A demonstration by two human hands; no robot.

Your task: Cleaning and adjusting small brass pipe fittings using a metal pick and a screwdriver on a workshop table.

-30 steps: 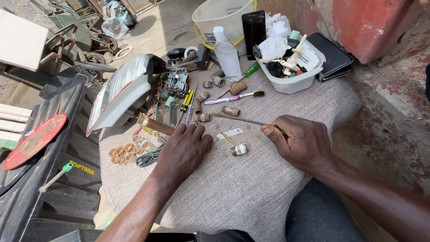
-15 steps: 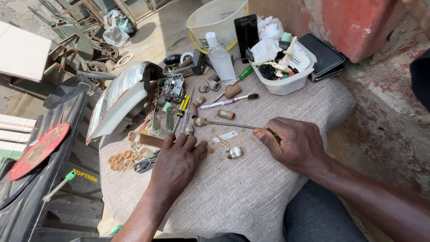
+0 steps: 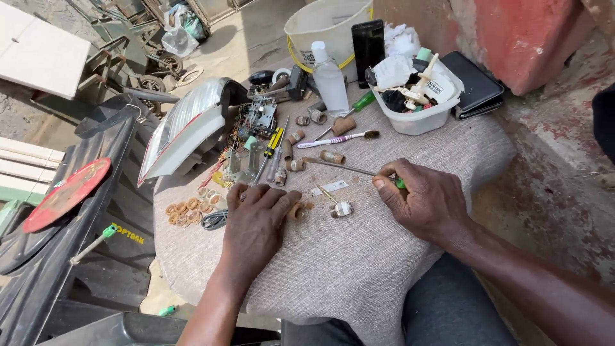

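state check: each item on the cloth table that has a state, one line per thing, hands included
left hand: flat on the cloth, fingertips at a small brown cylinder
right hand: closed on a screwdriver, shaft lying low over the cloth
bottle: upright, capped
bucket: upright, open
tub: upright, full of odds and ends
toothbrush: lying flat
phone: propped upright, screen dark

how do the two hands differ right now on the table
The left hand lies flat, palm down, empty, fingertips touching a small brown cylinder. The right hand is curled around a green-handled screwdriver, whose shaft points left. Both rest on the grey cloth-covered table.
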